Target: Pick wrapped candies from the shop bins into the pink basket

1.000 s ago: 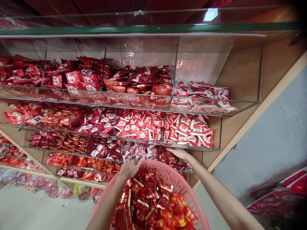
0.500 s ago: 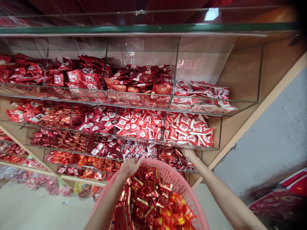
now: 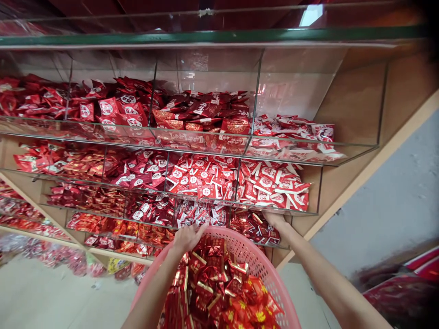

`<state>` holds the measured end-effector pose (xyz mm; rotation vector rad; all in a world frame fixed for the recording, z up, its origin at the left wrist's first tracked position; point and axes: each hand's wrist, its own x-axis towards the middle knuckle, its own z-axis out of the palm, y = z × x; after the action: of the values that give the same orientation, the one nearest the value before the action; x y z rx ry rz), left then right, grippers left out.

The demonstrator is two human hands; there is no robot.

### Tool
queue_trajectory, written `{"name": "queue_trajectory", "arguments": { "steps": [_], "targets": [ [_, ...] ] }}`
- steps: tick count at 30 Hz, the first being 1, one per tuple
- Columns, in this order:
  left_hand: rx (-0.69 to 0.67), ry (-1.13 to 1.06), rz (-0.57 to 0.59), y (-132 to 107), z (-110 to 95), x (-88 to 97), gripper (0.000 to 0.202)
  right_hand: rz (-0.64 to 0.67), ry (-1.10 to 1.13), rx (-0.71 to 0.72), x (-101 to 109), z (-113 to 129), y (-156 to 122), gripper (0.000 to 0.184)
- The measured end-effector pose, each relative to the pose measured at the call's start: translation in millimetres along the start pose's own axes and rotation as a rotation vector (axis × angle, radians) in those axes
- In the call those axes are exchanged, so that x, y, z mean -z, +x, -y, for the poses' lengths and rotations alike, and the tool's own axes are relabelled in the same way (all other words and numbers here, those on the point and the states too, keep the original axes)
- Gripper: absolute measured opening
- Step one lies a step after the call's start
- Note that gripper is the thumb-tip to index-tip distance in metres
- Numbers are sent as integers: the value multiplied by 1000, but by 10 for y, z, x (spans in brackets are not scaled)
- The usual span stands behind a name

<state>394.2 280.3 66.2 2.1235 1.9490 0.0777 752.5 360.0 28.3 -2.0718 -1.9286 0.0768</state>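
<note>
Head view shows the right hand (image 3: 277,224) deeper among the shelved dark red packets (image 3: 254,227), just beyond the far right rim of the pink basket (image 3: 253,250). A second ago its fingers lay in plain sight over those packets, pointing left across the basket's far side; now it sits farther right of the basket and its fingers are out of sight beneath the glass ledge (image 3: 311,213). I judge that the work has passed from reaching over these packets to feeling in among them. Whether the fingers are spread, pressed together or pinching a packet, I cannot tell.

The left hand (image 3: 187,236) stays on the basket's far left rim, one digit stretched out along it; how the other fingers lie is hidden, so I cannot tell whether they clasp the rim. It seems to be steadying the basket, whose load looks unchanged.

The basket is at the near side of the shelving, its wall pierced with small holes. Inside, dark red wrappers with shiny gold ends (image 3: 214,276) fill the left and middle, while brighter orange-red wrappers with yellow print (image 3: 258,304) lie at its near right. Beyond the basket, some of the shelved dark red packets show similar gold ends.
</note>
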Motion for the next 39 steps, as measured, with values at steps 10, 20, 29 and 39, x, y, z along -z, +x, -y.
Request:
{"name": "queue_trajectory", "arguments": {
  "steps": [10, 20, 29, 39],
  "targets": [
    [10, -12, -25, 31, -3, -36, 84, 155, -76, -95, -323, 379, -124, 41],
    [8, -26, -19, 30, 5, -30, 86, 23, 35, -53, -347, 405, -127, 36],
    [-12, -20, -23, 34, 18, -31, 86, -227, 331, 124, -275, 582, -355, 38],
    [-5, -39, -19, 19, 3, -16, 88, -256, 347, -170, -114, 319, -293, 34]
  ]
}}
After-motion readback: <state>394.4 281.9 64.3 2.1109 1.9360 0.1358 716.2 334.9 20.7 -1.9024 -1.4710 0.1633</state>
